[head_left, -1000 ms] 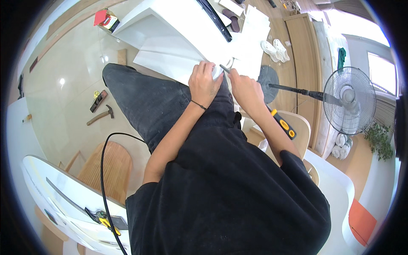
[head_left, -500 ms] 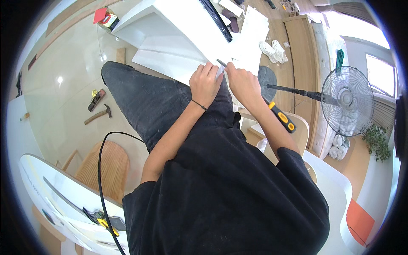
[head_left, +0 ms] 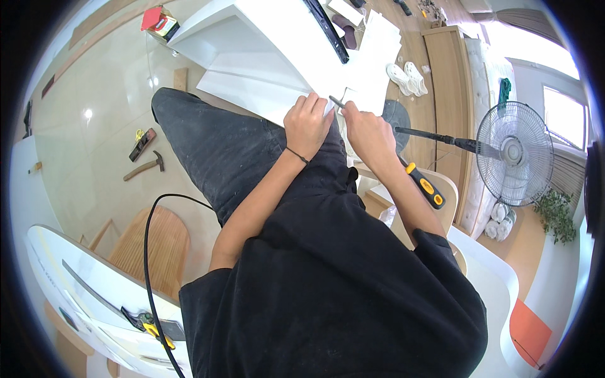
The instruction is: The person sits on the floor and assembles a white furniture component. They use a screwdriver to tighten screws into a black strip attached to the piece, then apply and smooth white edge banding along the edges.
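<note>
My right hand [head_left: 370, 135] is closed around the shaft of a long tool that looks like a file [head_left: 426, 186]. Its black and yellow handle shows beyond my forearm, and its dark grey tip sticks out past my fingers. My left hand [head_left: 307, 126] is closed on a white edge [head_left: 329, 107] just beside that tip. Whether this edge is a loose piece or part of the white cabinet is hidden by my fingers. The open-sided white cabinet [head_left: 252, 69] lies in front of my legs, with a black metal rail [head_left: 328, 31] on top.
A hammer [head_left: 145, 169], a hand plane [head_left: 143, 145] and a red-lidded can [head_left: 161, 24] are on the floor at left. A standing fan [head_left: 513, 151] is at right, near white clogs [head_left: 406, 79]. A black cable [head_left: 148, 252] loops by my left side.
My right hand has drawn the file back toward me and to the right, its handle and tip shifting together. The left hand stays almost in place on the white edge.
</note>
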Available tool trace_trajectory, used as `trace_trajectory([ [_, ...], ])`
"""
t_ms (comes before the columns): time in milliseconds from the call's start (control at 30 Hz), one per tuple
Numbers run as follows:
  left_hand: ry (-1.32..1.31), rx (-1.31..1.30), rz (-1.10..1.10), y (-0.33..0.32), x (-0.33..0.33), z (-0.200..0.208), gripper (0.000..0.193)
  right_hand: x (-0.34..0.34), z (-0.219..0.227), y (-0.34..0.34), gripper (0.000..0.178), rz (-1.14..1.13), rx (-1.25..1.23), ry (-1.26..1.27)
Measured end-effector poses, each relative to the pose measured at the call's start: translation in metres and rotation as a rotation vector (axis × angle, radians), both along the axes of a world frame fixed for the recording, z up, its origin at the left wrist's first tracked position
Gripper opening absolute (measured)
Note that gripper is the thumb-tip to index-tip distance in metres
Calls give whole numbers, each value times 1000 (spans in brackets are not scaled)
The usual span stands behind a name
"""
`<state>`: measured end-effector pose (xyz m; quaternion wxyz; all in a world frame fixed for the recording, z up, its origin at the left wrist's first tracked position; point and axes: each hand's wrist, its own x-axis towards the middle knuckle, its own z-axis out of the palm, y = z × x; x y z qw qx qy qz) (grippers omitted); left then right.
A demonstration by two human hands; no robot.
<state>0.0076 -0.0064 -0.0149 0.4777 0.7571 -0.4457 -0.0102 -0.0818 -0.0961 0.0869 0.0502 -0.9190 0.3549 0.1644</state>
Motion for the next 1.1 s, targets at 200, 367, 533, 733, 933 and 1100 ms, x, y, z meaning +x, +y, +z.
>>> trace_trajectory([
  [200,-5,8,-5,0,1,-1,24,2,-5,-4,24,78,-39,-28],
  [367,57,14,1,0,1,2,26,2,-4,-5,25,70,-27,76],
  [533,99,-6,-68,1,3,4,25,9,6,-18,27,-46,-55,-26],
  [733,175,-14,-53,5,6,8,26,-7,15,-32,30,-273,84,-184],
  [933,341,116,-96,0,12,19,16,-21,-3,-25,36,-352,293,-377],
  [1100,406,125,-72,-9,11,25,14,-24,-12,-25,34,-359,338,-366],
])
